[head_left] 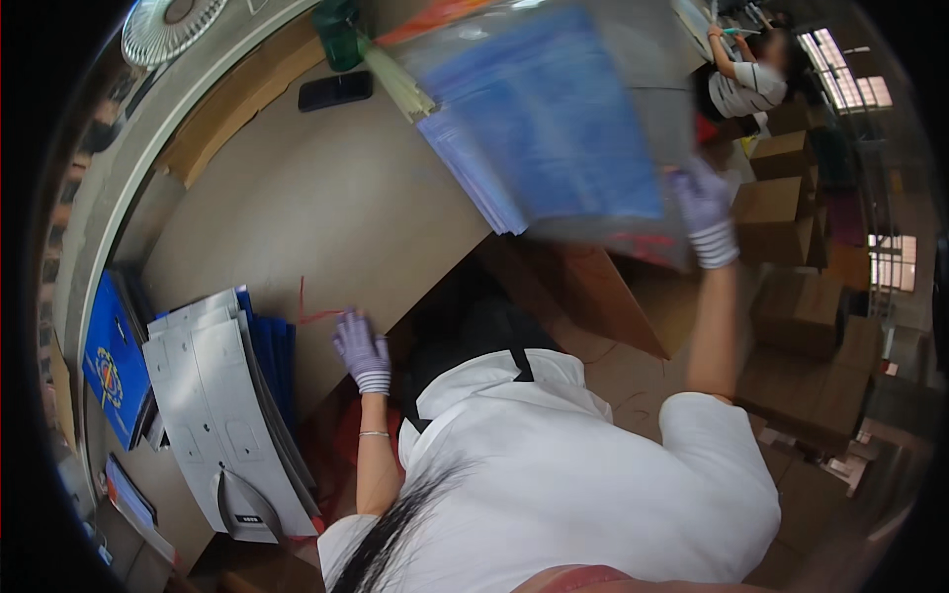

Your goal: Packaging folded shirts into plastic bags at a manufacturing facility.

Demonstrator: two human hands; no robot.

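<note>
My right hand (pixel 704 203), in a purple knitted glove with a striped cuff, is raised at the right and grips the edge of a clear plastic bag (pixel 670 128). Blue sheet-like contents (pixel 554 119) show through the bag, and motion blurs them. In a matching glove, my left hand (pixel 362 346) lies on the table's near edge with its fingers stretched out, holding nothing. Thin red string (pixel 318 316) lies by its fingertips. A stack of blue sleeves (pixel 474 173) sits on the table, partly behind the bag.
Grey folding cases (pixel 213 395) with a handle stand at the left, beside a blue folder (pixel 111 361) with an emblem. A phone (pixel 335 92), a green bottle (pixel 338 38) and a fan (pixel 170 28) are far left. Cardboard boxes (pixel 776 212) and another person (pixel 746 84) are at the right.
</note>
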